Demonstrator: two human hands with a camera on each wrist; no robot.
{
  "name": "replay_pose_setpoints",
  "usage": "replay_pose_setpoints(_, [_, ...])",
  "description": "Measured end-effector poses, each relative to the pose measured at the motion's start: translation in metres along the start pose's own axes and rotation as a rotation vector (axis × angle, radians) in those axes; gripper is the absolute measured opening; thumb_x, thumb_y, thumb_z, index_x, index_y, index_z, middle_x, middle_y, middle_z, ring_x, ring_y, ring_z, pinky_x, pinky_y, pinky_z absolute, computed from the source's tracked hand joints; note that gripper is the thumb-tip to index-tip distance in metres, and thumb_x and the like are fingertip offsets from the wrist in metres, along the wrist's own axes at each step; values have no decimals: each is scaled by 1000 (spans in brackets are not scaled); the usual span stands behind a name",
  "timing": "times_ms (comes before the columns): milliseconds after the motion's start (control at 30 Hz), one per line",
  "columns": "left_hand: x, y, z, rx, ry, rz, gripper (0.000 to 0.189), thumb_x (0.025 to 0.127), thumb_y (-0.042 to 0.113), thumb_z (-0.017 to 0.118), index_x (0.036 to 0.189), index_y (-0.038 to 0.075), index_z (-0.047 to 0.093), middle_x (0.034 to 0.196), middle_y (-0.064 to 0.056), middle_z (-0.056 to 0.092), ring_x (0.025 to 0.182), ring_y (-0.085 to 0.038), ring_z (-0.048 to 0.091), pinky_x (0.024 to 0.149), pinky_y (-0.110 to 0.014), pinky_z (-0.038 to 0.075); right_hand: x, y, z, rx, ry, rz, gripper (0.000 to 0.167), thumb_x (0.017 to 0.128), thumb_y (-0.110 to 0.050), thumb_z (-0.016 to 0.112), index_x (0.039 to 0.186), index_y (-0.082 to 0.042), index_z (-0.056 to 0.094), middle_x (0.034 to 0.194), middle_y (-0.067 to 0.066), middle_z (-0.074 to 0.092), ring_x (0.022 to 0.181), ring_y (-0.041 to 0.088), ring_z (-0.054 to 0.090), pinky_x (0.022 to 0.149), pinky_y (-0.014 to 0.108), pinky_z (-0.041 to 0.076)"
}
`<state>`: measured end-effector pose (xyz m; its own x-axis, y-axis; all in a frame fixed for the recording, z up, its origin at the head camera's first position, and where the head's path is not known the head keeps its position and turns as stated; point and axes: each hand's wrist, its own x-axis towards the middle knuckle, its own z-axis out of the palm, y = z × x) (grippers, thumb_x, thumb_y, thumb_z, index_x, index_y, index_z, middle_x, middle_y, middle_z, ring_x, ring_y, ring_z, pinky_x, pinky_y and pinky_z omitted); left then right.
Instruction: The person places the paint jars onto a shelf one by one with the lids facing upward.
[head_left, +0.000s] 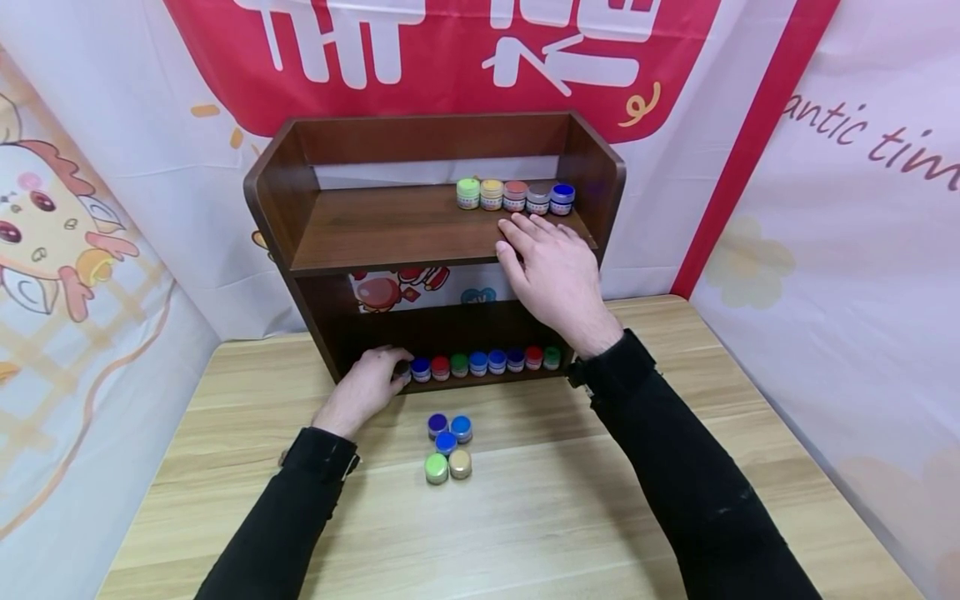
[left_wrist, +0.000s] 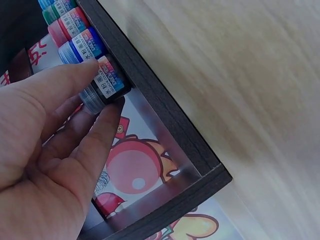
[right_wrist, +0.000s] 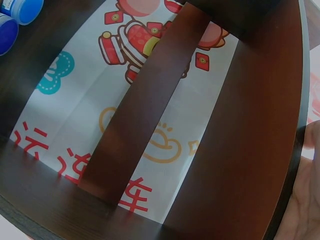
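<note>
Black sleeves (head_left: 697, 475) cross the bottom of my view, above a pale table (head_left: 570, 542) and in front of a brown rack (head_left: 397, 233). On its lower level, at the left end of the row, stands the dark jar (left_wrist: 108, 80), just beside a blue jar (head_left: 421, 369). I'd judge it light, stiff and hard to crush, probably plastic, with smooth walls that might slide under dry skin. Its round sides look the best place to take hold, thumb against one face and fingertips opposite, leaving the neighbours room. My left hand (head_left: 365, 387) does that: thumb on the label, index finger at the other end, the gap between them no wider than the jar, so I have it pinched. My right hand (head_left: 551, 271) holds nothing; its fingers lie loosely extended on the upper level, close to the red jar (head_left: 514, 196) and the grey jar (head_left: 537, 199), and I cannot tell whether the fingertips touch either. Five loose jars (head_left: 446, 442) sit clustered on the table, in front of the rack, apart from both hands.
</note>
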<state>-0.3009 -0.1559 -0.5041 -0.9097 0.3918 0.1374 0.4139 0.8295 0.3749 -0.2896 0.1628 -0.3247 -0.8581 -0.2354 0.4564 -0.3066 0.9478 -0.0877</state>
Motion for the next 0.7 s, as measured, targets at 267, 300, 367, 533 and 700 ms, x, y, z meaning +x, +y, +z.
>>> replay_pose_setpoints(267, [-10, 3, -9, 8, 50, 16, 37, 110, 9, 81, 145, -2, 77, 144, -27, 79, 130, -42, 80, 114, -60, 68, 0, -1, 0, 1, -4, 1, 61, 125, -52, 39, 175, -23, 59, 182, 4, 58, 173, 28, 53, 145, 57, 41])
replay_pose_setpoints(300, [-12, 3, -11, 12, 58, 24, 37, 110, 8, 82, 144, -2, 77, 144, -27, 79, 131, -42, 80, 114, -60, 68, 0, -1, 0, 0, -3, 1, 61, 125, -52, 39, 175, -23, 59, 182, 4, 58, 173, 28, 53, 145, 57, 41])
replay_pose_setpoints(367, [-15, 4, -15, 18, 69, 41, 36, 108, 7, 83, 143, -3, 78, 143, -27, 79, 130, -44, 80, 113, -60, 68, 0, -1, 0, -3, -2, 0, 61, 125, -52, 39, 175, -23, 59, 181, 4, 58, 173, 28, 53, 145, 57, 41])
replay_pose_setpoints(533, [-25, 7, -26, 22, 69, 53, 38, 107, 4, 83, 144, -3, 78, 144, -27, 79, 132, -45, 80, 114, -61, 67, 0, -1, -1, -3, -3, 2, 61, 125, -52, 39, 175, -23, 59, 181, 4, 58, 173, 28, 53, 145, 57, 41])
replay_pose_setpoints(700, [-36, 8, -37, 36, 38, 63, 38, 107, 5, 83, 144, -4, 78, 144, -26, 80, 134, -45, 79, 118, -62, 65, 0, -1, -1, 0, 1, 3, 60, 125, -52, 39, 175, -23, 59, 181, 4, 58, 173, 28, 53, 145, 57, 42])
